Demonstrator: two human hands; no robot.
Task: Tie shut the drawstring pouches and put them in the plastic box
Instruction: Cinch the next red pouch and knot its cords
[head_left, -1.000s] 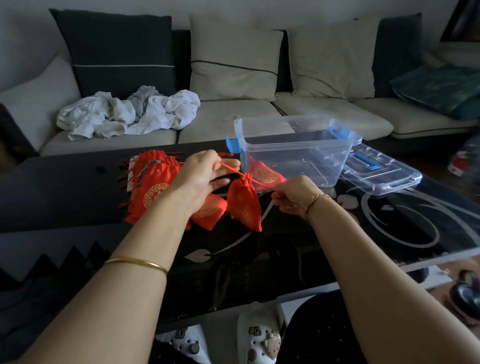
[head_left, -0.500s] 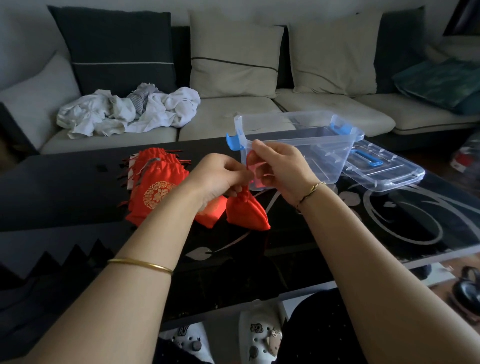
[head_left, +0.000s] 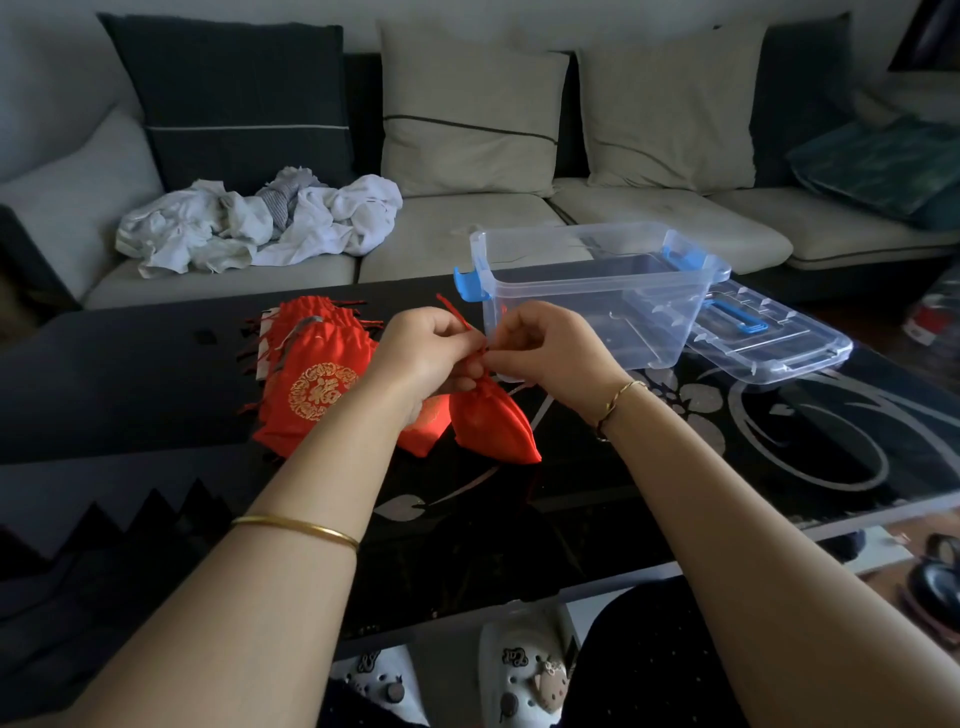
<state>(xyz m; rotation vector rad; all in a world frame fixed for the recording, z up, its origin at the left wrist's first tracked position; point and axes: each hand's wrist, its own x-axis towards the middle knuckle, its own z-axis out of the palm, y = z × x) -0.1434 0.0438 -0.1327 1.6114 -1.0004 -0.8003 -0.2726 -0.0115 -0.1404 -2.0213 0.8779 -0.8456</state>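
The red satin pouch (head_left: 493, 426), gathered tight at its neck, rests on the black table (head_left: 130, 374) just before the clear plastic box (head_left: 597, 291). The left hand (head_left: 426, 353) and right hand (head_left: 545, 348) both pinch its red drawstring (head_left: 457, 314). There is one box, one lid (head_left: 769, 348) touching it, and a pile of flat pouches (head_left: 311, 374) too overlapped to count

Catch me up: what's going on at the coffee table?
A person is tying a red drawstring pouch shut. The left hand and right hand both pinch its drawstring at the cinched neck, and the pouch rests on the black glass table. More red pouches lie piled to the left. The clear plastic box stands open behind the hands, with no pouch visible inside. Its lid lies to its right.
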